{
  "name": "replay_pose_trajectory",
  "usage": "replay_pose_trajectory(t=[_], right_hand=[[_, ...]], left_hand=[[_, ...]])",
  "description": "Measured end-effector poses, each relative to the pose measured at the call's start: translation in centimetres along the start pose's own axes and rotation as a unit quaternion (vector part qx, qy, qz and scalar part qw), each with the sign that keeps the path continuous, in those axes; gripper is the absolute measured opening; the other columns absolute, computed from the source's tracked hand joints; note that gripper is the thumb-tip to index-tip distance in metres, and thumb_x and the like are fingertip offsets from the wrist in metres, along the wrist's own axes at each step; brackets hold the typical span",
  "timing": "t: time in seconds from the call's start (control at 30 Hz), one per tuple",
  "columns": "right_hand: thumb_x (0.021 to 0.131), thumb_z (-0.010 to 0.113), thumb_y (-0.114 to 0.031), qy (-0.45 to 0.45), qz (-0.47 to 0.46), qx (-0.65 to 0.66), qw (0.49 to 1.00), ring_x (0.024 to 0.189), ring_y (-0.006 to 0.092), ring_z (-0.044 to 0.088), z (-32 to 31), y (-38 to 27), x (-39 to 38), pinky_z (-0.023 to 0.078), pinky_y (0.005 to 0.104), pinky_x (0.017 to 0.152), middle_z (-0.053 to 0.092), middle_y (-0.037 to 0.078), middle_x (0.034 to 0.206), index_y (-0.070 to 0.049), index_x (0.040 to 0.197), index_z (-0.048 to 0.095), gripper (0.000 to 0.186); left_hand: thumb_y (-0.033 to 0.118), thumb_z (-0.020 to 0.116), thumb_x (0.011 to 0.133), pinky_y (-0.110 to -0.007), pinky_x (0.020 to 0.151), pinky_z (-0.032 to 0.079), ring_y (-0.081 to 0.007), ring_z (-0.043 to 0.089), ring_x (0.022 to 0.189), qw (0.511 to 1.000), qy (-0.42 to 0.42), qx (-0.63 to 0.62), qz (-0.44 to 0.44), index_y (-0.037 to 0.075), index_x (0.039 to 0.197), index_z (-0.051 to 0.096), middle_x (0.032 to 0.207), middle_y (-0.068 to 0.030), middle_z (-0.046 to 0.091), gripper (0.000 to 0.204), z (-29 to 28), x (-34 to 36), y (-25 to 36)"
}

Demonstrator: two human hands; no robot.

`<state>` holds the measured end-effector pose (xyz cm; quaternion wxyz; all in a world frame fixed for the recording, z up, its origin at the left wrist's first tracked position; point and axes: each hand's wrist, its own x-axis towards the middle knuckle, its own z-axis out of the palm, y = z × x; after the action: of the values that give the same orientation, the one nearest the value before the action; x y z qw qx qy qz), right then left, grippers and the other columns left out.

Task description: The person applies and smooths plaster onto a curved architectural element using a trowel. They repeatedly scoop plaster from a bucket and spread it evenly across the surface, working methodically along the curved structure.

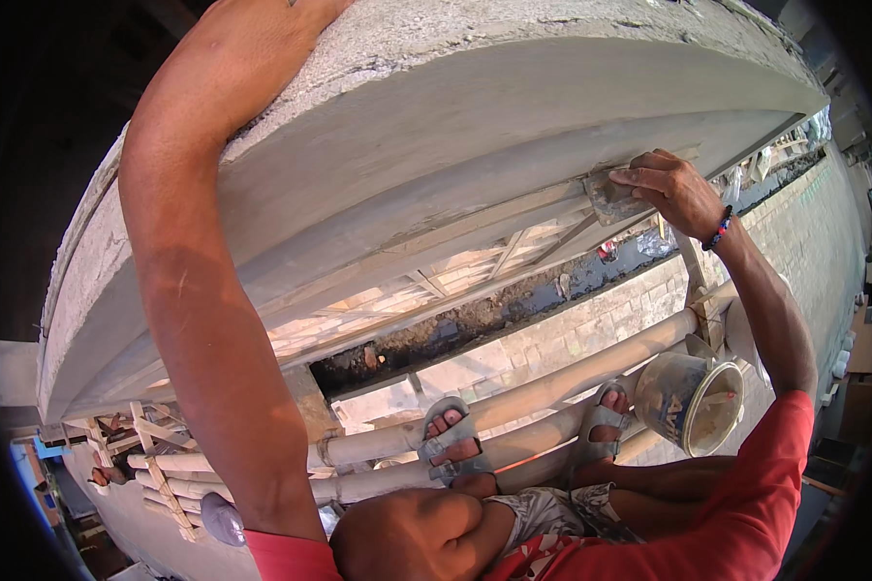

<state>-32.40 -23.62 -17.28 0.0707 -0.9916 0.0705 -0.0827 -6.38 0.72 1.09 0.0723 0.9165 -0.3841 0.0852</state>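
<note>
My right hand [670, 189] is closed on a flat, rectangular grey scraper [612, 198]. The blade lies against the lower edge of a curved, plastered concrete ledge [513, 107]. The ledge's face looks smooth and grey, while its top is rough. Up at the top left, my left hand [295, 12] rests on that rough top, with its fingers cut off by the picture's edge. My left forearm crosses in front of the ledge.
My sandalled feet [451, 438] stand on bamboo scaffold poles [552, 389]. Beside my right arm hangs a plaster-smeared bucket [664, 402] with a tool inside. Far below lie a dark water channel [455, 334] and a paved strip [572, 339]. More lashed poles [170, 474] are at lower left.
</note>
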Motion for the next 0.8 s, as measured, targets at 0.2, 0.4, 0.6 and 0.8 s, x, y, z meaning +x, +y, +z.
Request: replay_pose_trajectory(t=[0.2,0.4,0.6,0.8], right_hand=[[0.079,0.073,-0.003,0.023,-0.055,0.080,0.995,0.088,0.0300,0.066,-0.8,-1.8,0.3,0.056,0.0423,0.079,0.068,0.010,0.095,-0.013,0.123,0.071,0.044],[0.083,0.071,-0.003,0.040,-0.112,0.110,0.987,0.090,0.0277,0.066,3.4,-6.5,4.6,0.058,0.0414,0.080,0.069,0.007,0.097,-0.015,0.122,0.071,0.041],[0.083,0.071,-0.004,0.038,-0.088,0.054,0.994,0.091,0.0260,0.066,4.5,-6.1,4.3,0.060,0.0387,0.078,0.068,0.007,0.094,-0.017,0.124,0.070,0.043],[0.083,0.070,-0.001,0.024,-0.026,0.069,0.997,0.088,0.0283,0.066,2.1,2.1,-0.4,0.059,0.0406,0.079,0.067,0.010,0.094,-0.015,0.123,0.071,0.042]], left_hand=[[0.033,0.043,0.106,-0.036,0.095,0.050,-0.0172,0.060,0.099,1.000,-0.008,-0.014,-0.007,0.004,0.116,0.063,0.110,-0.0099,0.064,0.037,-0.4,-0.2,0.6],[0.032,0.043,0.106,-0.039,0.101,0.049,-0.0197,0.061,0.111,0.999,0.031,0.000,0.016,0.006,0.122,0.064,0.121,-0.0108,0.066,0.037,-0.6,-1.0,1.1],[0.042,0.044,0.103,-0.042,0.105,0.046,-0.0254,0.060,0.118,0.997,-0.005,-0.073,0.035,0.009,0.127,0.063,0.128,-0.0126,0.064,0.044,-0.5,-0.1,-0.9],[0.074,0.048,0.090,-0.051,0.110,0.039,-0.0349,0.054,0.133,0.989,0.091,-0.076,0.091,0.016,0.143,0.057,0.143,-0.0150,0.057,0.079,4.1,4.7,-6.1]])
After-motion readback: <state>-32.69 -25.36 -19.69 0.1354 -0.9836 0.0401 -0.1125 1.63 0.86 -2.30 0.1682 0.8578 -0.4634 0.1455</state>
